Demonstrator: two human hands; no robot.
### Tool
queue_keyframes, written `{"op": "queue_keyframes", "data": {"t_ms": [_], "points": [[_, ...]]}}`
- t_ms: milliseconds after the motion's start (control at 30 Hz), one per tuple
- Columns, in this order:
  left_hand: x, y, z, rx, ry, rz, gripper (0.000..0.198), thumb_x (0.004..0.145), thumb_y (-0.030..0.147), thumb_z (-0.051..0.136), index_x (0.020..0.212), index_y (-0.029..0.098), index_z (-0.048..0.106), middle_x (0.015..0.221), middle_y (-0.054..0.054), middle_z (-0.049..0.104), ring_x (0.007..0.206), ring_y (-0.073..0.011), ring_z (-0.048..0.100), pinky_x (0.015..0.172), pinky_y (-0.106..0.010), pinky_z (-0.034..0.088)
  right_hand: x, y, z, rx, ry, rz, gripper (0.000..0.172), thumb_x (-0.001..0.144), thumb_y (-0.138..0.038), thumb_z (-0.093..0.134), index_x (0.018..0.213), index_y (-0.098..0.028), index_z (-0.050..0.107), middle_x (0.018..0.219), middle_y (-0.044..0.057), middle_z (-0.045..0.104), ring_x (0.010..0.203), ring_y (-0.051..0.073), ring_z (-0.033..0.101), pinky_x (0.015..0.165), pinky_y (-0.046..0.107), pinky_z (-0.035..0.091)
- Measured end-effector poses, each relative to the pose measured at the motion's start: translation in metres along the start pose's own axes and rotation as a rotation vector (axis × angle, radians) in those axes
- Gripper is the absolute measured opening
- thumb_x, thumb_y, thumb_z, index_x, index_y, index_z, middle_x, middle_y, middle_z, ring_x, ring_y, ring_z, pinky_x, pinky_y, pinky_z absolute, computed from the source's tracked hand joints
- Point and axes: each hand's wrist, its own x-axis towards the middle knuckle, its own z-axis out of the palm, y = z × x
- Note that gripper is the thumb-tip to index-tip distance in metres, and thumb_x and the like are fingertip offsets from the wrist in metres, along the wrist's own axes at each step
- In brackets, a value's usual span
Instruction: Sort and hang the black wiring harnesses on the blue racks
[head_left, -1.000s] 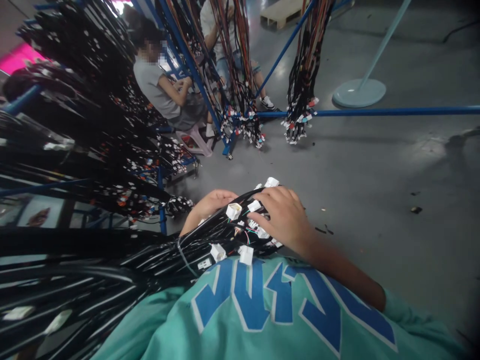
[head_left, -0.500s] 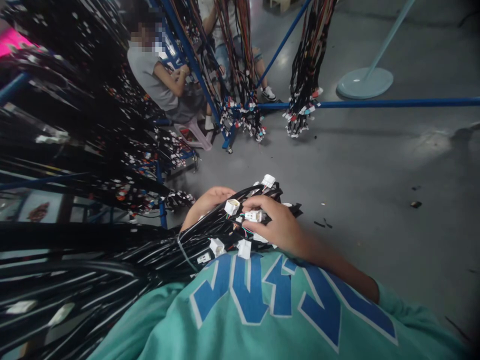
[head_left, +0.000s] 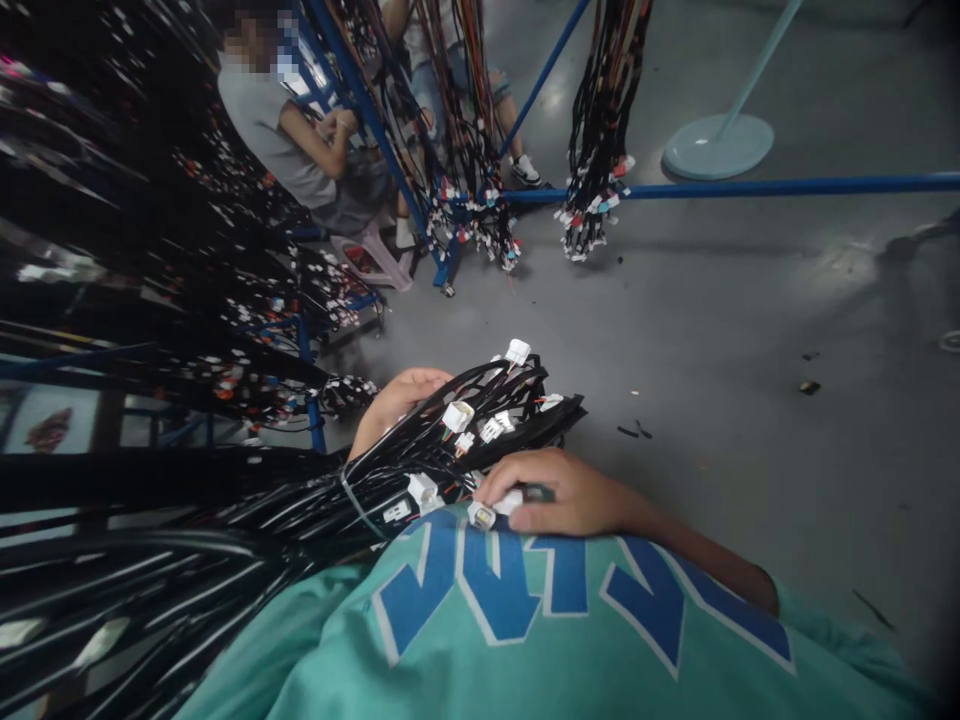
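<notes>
A thick bundle of black wire harnesses (head_left: 450, 455) comes in from the left and ends in front of my chest. My left hand (head_left: 396, 402) is wrapped round its far side, some fingers hidden behind the wires. My right hand (head_left: 566, 492) is at the near side, low against my shirt, its thumb and fingers closed on a white connector (head_left: 481, 515). Other white connectors stick out of the bundle: one by the middle (head_left: 457, 416), a white plug (head_left: 495, 427) beside it, and a white housing (head_left: 517, 352) at the top. A thin tie (head_left: 361, 503) loops round the bundle.
Dense hanging harnesses (head_left: 150, 200) fill the left. Blue rack bars (head_left: 750, 188) cross the back, with wire bunches (head_left: 592, 215) hanging there. A person (head_left: 262, 130) sits on a pink stool (head_left: 382, 262); another is partly hidden behind wires. A pale round base (head_left: 718, 147) stands on the floor.
My right hand has let go of the white plug in the middle of the bundle and moved down towards my shirt, onto another white connector. My left hand keeps its hold.
</notes>
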Motion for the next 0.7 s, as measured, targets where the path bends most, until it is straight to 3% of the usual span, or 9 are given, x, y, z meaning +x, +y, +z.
{"op": "queue_keyframes", "data": {"t_ms": [67,233,300,400,500,700], "points": [[-0.002,0.003,0.003,0.006,-0.01,-0.013,0.035,0.055,0.036,0.079,0.076,0.01,0.072,0.06,-0.004,0.067,0.047,-0.0097,0.055,0.048,-0.018,0.042,0.0,-0.002,0.0,-0.058,0.124,0.142,0.018,0.086,-0.025,0.049,0.088,-0.018,0.065,0.09,0.003,0.07,0.084,0.012,0.064,0.075,0.025,0.049],[-0.006,0.011,0.013,-0.003,-0.042,-0.017,0.032,0.06,0.035,0.077,0.08,0.01,0.072,0.058,0.0,0.067,0.047,-0.0075,0.054,0.049,-0.015,0.04,0.0,0.0,-0.014,-0.479,0.447,0.18,0.02,0.086,-0.025,0.047,0.08,-0.019,0.066,0.083,0.002,0.07,0.078,0.013,0.062,0.073,0.027,0.044],[-0.005,0.012,0.015,-0.01,-0.054,0.002,0.03,0.062,0.034,0.076,0.079,0.01,0.071,0.052,0.002,0.063,0.043,-0.0057,0.05,0.047,-0.014,0.037,-0.003,0.01,-0.024,-0.631,0.534,0.273,0.02,0.086,-0.026,0.047,0.083,-0.018,0.065,0.085,0.004,0.069,0.079,0.015,0.061,0.073,0.028,0.043],[-0.003,0.012,0.014,-0.015,-0.065,0.002,0.03,0.061,0.032,0.076,0.078,0.009,0.071,0.048,0.003,0.06,0.042,-0.0059,0.049,0.046,-0.014,0.036,-0.011,0.032,-0.031,-0.801,0.354,0.383,0.022,0.087,-0.026,0.045,0.087,-0.016,0.064,0.089,0.007,0.067,0.084,0.018,0.059,0.078,0.033,0.04],[-0.001,0.01,0.011,-0.006,-0.067,-0.027,0.029,0.06,0.031,0.076,0.076,0.008,0.07,0.048,0.001,0.06,0.043,-0.0079,0.051,0.046,-0.016,0.037,-0.022,0.051,-0.028,-0.777,0.145,0.379,0.03,0.09,-0.024,0.037,0.079,-0.015,0.063,0.084,0.008,0.066,0.083,0.018,0.057,0.076,0.032,0.039],[0.002,0.006,0.004,0.019,-0.031,-0.048,0.032,0.055,0.035,0.079,0.074,0.01,0.071,0.051,-0.001,0.063,0.042,-0.0078,0.052,0.046,-0.016,0.041,-0.032,0.061,-0.02,-0.622,0.047,0.399,0.034,0.09,-0.028,0.039,0.067,-0.016,0.059,0.073,0.005,0.065,0.072,0.015,0.056,0.067,0.027,0.038]]}}
